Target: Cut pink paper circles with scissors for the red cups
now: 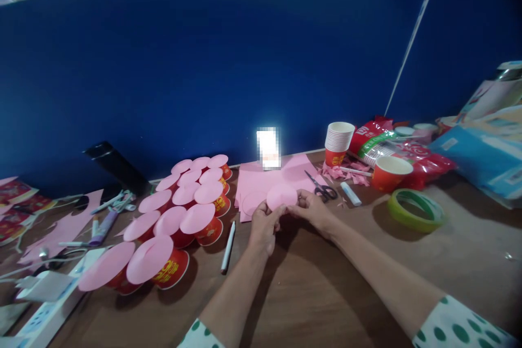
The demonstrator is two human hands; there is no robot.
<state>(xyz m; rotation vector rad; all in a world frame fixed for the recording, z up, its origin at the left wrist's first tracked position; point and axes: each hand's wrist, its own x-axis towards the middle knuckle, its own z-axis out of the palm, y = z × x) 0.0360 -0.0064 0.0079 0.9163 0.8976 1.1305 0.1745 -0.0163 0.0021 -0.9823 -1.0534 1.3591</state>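
Between both hands a pink paper circle [282,196] is held up by its lower edge. My left hand [265,223] pinches it at the lower left, and my right hand [313,209] grips its right side. Beneath lie pink paper sheets [291,169] with a round outline or disc [252,204] on them. Scissors [324,189] with dark handles rest just beyond my right hand. A glue stick [350,194] lies to the right of them. Left of my left hand is a marker [229,247].
Rows of red paper cups topped with pink discs [150,258] stand at left. A power strip [57,302] lies at the left front. On the right are stacked cups [339,141], a single cup [391,173], green tape [415,211] and a red package [375,144]. A blue partition [244,65] rises behind.
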